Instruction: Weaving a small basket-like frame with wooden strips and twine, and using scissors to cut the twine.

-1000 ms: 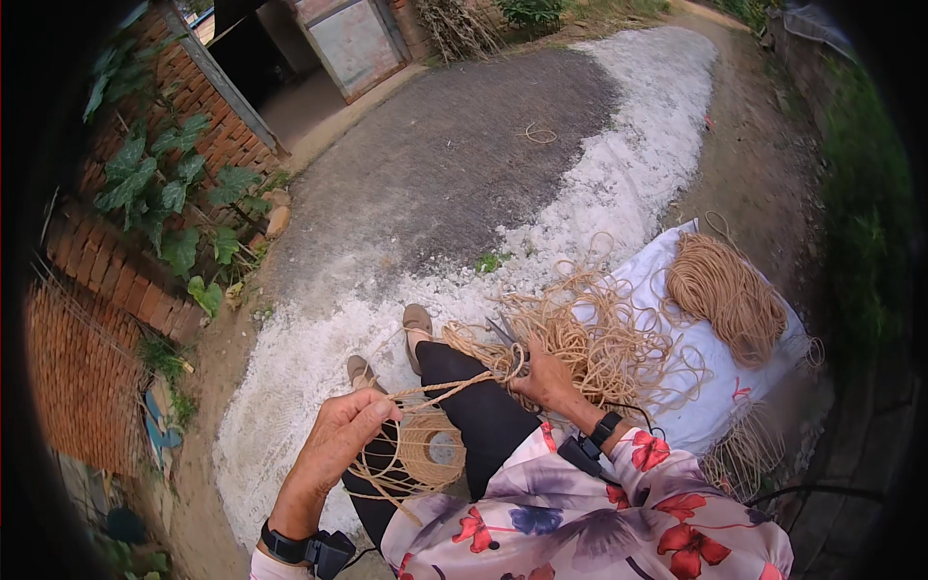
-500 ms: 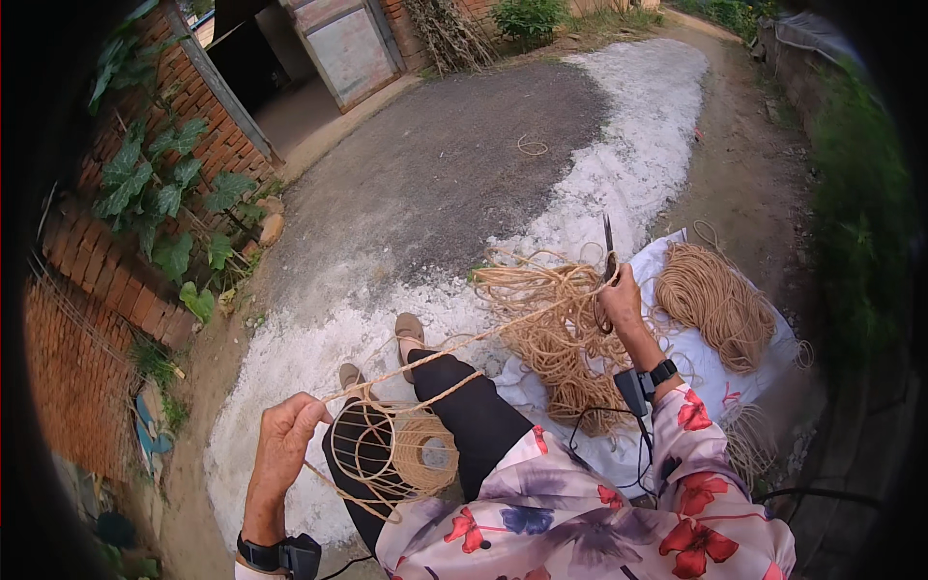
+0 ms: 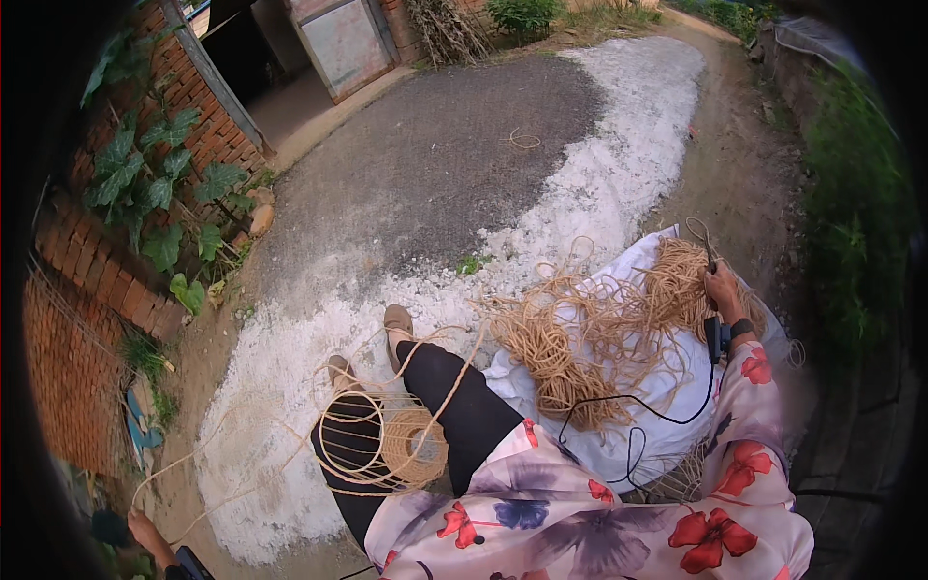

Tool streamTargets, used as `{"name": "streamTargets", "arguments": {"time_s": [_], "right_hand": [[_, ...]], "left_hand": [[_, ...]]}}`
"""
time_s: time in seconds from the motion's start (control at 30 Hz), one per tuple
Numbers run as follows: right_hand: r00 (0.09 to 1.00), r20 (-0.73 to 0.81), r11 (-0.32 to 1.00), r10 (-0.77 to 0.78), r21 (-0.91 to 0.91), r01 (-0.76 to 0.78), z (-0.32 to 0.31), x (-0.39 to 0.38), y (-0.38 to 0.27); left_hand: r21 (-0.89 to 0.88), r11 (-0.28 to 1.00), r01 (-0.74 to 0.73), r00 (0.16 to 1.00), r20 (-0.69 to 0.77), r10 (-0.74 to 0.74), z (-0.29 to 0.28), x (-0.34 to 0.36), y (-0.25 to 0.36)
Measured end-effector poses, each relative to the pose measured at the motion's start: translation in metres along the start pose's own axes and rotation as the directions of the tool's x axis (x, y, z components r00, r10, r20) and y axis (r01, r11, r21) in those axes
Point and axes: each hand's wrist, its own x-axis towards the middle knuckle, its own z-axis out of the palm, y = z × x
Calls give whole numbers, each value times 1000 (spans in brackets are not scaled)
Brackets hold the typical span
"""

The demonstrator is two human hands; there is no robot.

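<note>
"Where were the hands?"

"The left hand was in the lower left corner, a bit blurry, fingers curled on a strand of rope. The right hand was at the right side, wrapped around dark scissors. I couldn't tell if the blades were apart."

"And the round basket?"

"Low, just left of the middle, against the black legs, with its bare spokes poking out."

"What could have gone wrong?"

"Loops hung close to the spokes, so a hard tug could have caught one and tipped the basket."

"Was anything in the way?"

"Yes! A messy heap of rope lay right of the middle, on a white sheet. A big bundle sat beside the right hand. A black cord drooped from that wrist, so it could have snagged the heap."
</note>
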Motion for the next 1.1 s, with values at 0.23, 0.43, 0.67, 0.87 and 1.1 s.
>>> {"name": "streamTargets", "arguments": {"time_s": [0.23, 0.43, 0.67, 0.87, 1.1], "right_hand": [[940, 180, 879, -292, -336, 337, -1, -65, -114], [723, 274, 772, -634, 269, 575, 61, -135, -236], [42, 191, 151, -981, 606, 781, 43, -325, -423], [-42, 118, 18, -992, 462, 887, 100, -399, -463], [-381, 366, 237, -849, 909, 344, 61, -403, -437]], "left_hand": [[-565, -48, 824, 554, 820, -145, -65, -20, 123], [-412, -570, 711, 683, 597, 420, -196, 5, 250], [-370, -661, 653, 758, 325, 566, -315, 13, 295], [-313, -668, 675, 734, 193, 651, -363, -2, 319], [-228, -569, 791, 612, 284, 738, -294, -45, 353]]}}
